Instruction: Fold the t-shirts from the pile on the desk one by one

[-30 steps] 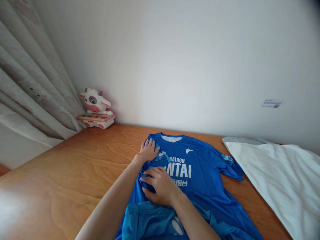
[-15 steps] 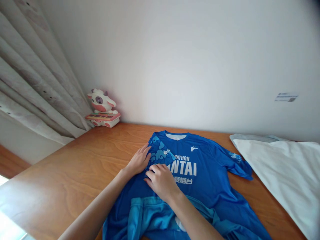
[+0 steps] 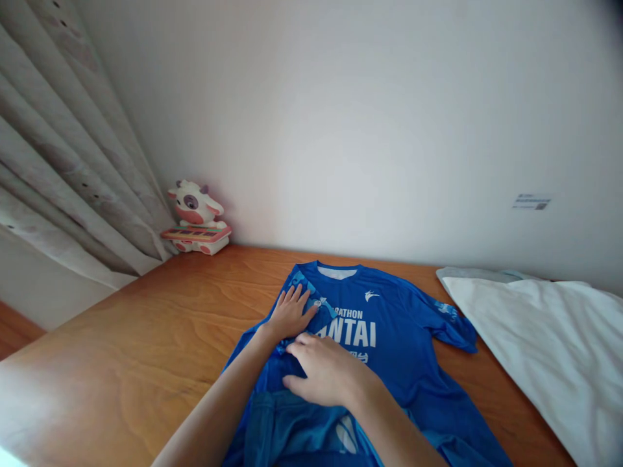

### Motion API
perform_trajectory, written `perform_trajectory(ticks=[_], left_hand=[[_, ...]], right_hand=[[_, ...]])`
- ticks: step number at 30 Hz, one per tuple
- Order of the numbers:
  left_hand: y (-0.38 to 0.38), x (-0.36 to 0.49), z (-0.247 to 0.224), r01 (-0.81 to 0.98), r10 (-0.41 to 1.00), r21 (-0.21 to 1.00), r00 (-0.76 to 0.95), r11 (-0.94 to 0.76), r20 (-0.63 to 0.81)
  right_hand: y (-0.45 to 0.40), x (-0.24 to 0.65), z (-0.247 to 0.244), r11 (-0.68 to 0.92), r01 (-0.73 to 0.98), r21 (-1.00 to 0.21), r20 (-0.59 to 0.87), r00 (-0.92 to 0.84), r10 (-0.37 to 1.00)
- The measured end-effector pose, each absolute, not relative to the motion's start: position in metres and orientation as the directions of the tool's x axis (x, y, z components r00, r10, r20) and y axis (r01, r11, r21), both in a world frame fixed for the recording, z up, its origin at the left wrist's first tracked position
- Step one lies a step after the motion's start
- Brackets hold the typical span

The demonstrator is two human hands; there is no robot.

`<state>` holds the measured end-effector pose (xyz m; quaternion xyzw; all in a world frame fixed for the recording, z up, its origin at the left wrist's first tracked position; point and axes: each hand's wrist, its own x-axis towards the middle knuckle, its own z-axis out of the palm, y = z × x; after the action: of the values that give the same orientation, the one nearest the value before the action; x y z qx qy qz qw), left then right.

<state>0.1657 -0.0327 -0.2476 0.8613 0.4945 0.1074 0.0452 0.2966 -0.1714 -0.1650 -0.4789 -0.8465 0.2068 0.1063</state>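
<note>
A blue short-sleeved sports shirt (image 3: 403,337) lies front up, with white lettering and a white bird-like logo on its chest. Its patterned left-hand sleeve is folded inward over the chest. On that sleeve my left hand (image 3: 291,312) lies flat, fingers spread. Just below it, my right hand (image 3: 328,371) rests on the shirt, fingertips at the sleeve's lower edge and thumb held apart. It covers part of the lettering. The shirt's lower part is turned up, showing a lighter blue inner side (image 3: 292,425) under my right wrist.
The shirt lies on a wooden tabletop (image 3: 185,324) against a white wall. A toy cow with a keyboard (image 3: 197,217) stands at the back left, beside a curtain (image 3: 73,162). White cloth (image 3: 540,337) lies at the right. A small label (image 3: 531,202) is on the wall.
My left hand has moved onto the folded sleeve and its fingers have spread. My right hand has shifted slightly down, its thumb now apart. The view has shifted a little.
</note>
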Motion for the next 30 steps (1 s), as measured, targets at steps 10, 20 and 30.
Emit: perform_trajectory(ticks=[10,20,30], left_hand=[[-0.039,0.151,-0.256,0.865,0.865,0.088,0.479,-0.494,0.151],[-0.112,0.215,-0.213,0.528,0.565,0.211,0.801,-0.822,0.196],[-0.163,0.222,-0.212,0.222,0.256,0.404,0.966,-0.887,0.031]], right_hand=[[-0.164,0.496,-0.206,-0.309,0.903,-0.298,0.242,0.385,0.891],[-0.198,0.544,-0.253,-0.653,0.746,-0.132,0.286,0.659,0.695],[-0.203,0.548,-0.259,-0.419,0.652,-0.632,0.266,0.69,0.673]])
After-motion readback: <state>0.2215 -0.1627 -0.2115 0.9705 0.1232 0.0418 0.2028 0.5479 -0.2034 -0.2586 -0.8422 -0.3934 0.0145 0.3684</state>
